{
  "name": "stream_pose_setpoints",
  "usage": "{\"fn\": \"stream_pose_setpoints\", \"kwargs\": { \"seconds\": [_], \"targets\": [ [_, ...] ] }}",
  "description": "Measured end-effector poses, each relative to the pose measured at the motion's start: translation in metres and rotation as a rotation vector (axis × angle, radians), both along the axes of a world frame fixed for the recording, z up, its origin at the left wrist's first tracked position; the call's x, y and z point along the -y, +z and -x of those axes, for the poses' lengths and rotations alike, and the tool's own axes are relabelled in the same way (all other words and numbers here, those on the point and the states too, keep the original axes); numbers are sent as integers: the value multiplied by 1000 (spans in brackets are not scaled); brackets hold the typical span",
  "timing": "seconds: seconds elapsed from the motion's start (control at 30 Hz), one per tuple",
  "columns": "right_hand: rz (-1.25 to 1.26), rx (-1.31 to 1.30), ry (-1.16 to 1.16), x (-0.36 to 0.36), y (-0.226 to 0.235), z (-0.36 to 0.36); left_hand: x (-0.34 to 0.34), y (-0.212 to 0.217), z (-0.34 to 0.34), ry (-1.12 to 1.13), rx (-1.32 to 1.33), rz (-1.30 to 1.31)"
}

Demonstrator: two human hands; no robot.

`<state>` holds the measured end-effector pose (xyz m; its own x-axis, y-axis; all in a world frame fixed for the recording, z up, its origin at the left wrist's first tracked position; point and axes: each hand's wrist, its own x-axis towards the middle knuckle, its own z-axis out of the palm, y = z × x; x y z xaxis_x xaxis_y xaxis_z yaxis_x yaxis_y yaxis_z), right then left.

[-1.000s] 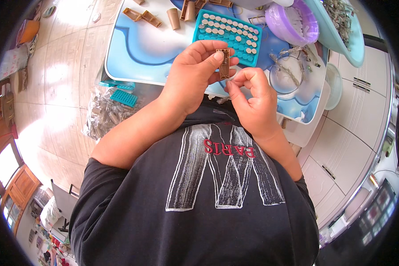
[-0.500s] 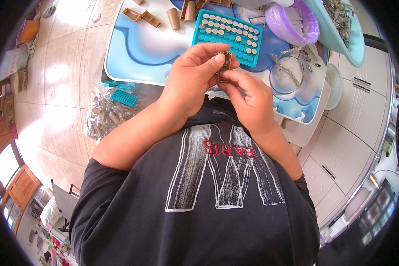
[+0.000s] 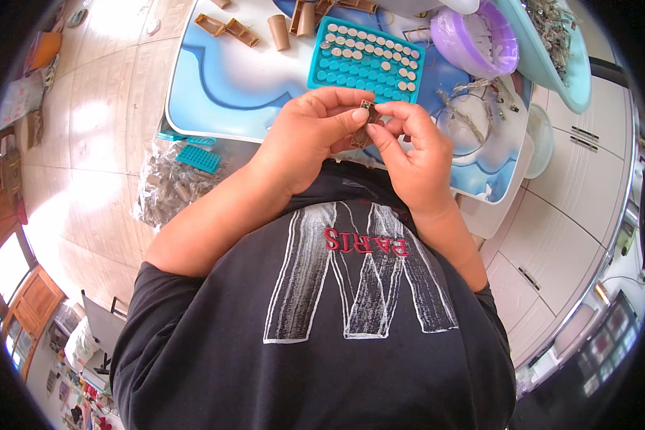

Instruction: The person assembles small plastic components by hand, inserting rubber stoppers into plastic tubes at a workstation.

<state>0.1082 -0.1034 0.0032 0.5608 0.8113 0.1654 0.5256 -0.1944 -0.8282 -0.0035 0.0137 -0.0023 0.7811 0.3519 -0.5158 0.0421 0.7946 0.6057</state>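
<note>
While both hands (image 3: pixel 365 140) pinch it, small brown part (image 3: pixel 366 123) (between fingertips), above teal tray (image 3: pixel 365 61)

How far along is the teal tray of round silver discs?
Most of the teal tray still holds silver discs; some lower-left sockets are bare. In hand: left hand and right hand pinch one small brown part. More brown parts wait above.

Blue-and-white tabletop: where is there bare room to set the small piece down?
The widest bare patch on the tabletop lies left of the teal tray, below the brown tubes. The right side is crowded: purple bowl, clear dish and loose metal bits.
</note>
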Motion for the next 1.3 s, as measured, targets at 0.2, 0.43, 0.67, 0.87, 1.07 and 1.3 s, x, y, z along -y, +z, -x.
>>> {"fn": "stream_pose_setpoints", "kwargs": {
  "seconds": [0.2,0.43,0.67,0.87,1.07,1.3],
  "targets": [
    [-62,170,-133,-4,-12,-36,-4,-4,-1,-33,-9,49],
    [9,570,-39,-10,-22,-55,-7,-13,-5,-15,-2,84],
    [-92,343,-2,-14,-7,-38,-7,-10,-8,2,-33,93],
    [-152,369,88,-18,-11,-25,-7,-12,-7,6,-36,82],
    [-136,447,129,-15,-10,-21,-4,-12,-7,48,-8,105],
    [-71,269,-93,-4,-14,-42,-4,-12,-8,24,-19,64]
  ]
}}
